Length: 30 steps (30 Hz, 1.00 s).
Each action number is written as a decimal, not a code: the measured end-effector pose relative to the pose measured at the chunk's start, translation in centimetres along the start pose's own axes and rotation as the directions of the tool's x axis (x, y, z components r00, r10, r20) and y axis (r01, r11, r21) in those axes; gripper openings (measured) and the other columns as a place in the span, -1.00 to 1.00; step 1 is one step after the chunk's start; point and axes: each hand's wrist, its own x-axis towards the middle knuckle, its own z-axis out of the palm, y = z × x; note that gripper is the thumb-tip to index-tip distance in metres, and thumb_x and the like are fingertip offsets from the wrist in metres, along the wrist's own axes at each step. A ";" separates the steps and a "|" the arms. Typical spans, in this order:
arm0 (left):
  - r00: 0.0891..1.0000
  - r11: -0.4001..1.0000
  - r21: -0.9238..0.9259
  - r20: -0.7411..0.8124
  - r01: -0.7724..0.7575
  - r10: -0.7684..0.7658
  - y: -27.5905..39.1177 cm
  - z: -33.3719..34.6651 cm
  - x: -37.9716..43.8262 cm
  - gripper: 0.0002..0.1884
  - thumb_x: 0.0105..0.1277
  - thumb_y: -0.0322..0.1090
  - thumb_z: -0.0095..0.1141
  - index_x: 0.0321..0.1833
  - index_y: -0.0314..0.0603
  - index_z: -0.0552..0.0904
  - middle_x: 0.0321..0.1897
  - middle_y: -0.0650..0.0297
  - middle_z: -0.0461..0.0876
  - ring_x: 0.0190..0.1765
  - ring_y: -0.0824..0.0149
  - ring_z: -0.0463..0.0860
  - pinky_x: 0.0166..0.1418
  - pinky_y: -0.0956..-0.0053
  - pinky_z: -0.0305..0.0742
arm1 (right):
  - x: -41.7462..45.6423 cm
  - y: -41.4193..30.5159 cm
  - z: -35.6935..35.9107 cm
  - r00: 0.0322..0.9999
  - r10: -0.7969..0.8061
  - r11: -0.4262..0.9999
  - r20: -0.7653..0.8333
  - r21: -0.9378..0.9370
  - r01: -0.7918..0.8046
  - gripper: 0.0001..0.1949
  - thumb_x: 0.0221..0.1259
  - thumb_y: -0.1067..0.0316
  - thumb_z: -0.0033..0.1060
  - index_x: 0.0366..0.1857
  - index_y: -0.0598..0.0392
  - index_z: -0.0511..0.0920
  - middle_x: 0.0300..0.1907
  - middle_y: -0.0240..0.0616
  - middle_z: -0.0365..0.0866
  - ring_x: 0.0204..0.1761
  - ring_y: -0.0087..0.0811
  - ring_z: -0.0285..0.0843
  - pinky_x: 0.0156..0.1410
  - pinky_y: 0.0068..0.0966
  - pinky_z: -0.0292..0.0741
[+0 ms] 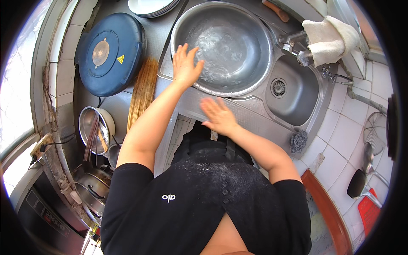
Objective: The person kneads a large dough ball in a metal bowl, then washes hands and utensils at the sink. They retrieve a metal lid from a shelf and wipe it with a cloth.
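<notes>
A large stainless steel basin holds clear water with a rippled surface. It rests on the left part of the steel sink unit. My left hand is over the basin's near left rim, fingers spread, with nothing in it. My right hand, a little blurred, is just this side of the basin's near rim; it holds nothing and its fingers are apart. To the right lies the small sink bowl with a round drain. A pale towel is draped over the faucet.
Left of the basin are a blue round-lidded appliance, a wooden board and a metal pot holding chopsticks. Stacked plates stand behind. A grey steel-wool scrubber sits at the counter's right edge. Ladle and spatula hang at right.
</notes>
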 end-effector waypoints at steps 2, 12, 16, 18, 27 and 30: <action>0.998 1.000 0.009 -0.055 0.010 -0.010 -0.8 -0.6 -0.5 -0.45 0.15 -0.15 0.09 0.22 -0.12 0.37 0.32 -0.11 0.11 0.41 -0.06 -0.01 0.42 0.11 -0.13 | -4.5 3.2 -1.3 0.985 0.170 0.980 0.008 -0.110 -0.168 -0.25 0.16 -0.14 -0.09 0.36 0.05 0.01 0.43 -0.24 -0.12 0.47 -0.32 -0.29 0.49 -0.15 -0.36; 0.935 0.903 0.262 -0.009 -0.340 0.354 6.0 -3.8 -1.2 -0.40 0.10 -0.15 0.15 0.26 0.04 0.35 0.35 0.03 0.08 0.41 -0.07 -0.03 0.37 -0.12 -0.16 | -6.1 8.3 -14.6 0.670 0.640 0.757 -0.376 0.162 -0.633 -0.44 0.23 0.02 -0.07 0.27 0.05 0.22 0.32 -0.05 0.14 0.37 -0.14 0.03 0.41 -0.16 -0.04; 0.867 0.860 0.214 -0.091 -0.463 0.489 9.9 -6.5 -1.9 -0.42 0.08 -0.18 0.17 0.24 0.09 0.38 0.33 0.04 0.12 0.40 -0.06 0.00 0.37 -0.11 -0.13 | -0.3 2.4 -20.3 0.597 0.437 0.899 -0.672 0.341 -0.274 -0.51 0.20 0.13 0.00 0.21 0.05 0.30 0.26 -0.05 0.24 0.31 -0.11 0.15 0.37 -0.28 0.08; 0.793 0.799 0.101 -0.094 -0.593 0.601 8.8 -4.8 -1.3 -0.43 0.07 -0.17 0.18 0.22 0.10 0.40 0.33 0.04 0.15 0.40 -0.07 0.00 0.38 -0.10 -0.13 | 1.5 3.3 -18.8 0.621 0.462 0.858 -0.633 0.497 -0.132 -0.50 0.17 0.15 0.05 0.21 0.03 0.32 0.26 -0.05 0.23 0.33 -0.09 0.11 0.38 -0.26 0.05; 0.939 0.936 0.093 -0.033 -0.339 0.343 8.7 -6.7 -5.8 -0.47 0.21 -0.12 0.03 0.26 -0.03 0.36 0.34 0.00 0.12 0.39 -0.13 0.01 0.36 -0.14 -0.14 | 1.9 -1.8 -14.6 0.714 0.416 0.900 -0.563 0.142 -0.412 -0.52 0.13 0.24 0.06 0.18 0.04 0.35 0.29 -0.03 0.15 0.38 -0.03 -0.06 0.40 -0.09 -0.05; 0.807 0.817 -0.116 -0.285 -0.564 0.517 11.2 -10.2 -7.0 -0.47 0.20 -0.19 0.02 0.27 0.00 0.35 0.30 0.01 0.19 0.38 -0.03 0.10 0.38 -0.02 -0.08 | 1.4 -5.1 -18.6 0.606 0.181 0.983 -0.775 0.127 -0.132 -0.56 0.15 0.34 0.00 0.16 0.06 0.35 0.27 -0.04 0.19 0.37 -0.03 -0.03 0.39 -0.12 -0.02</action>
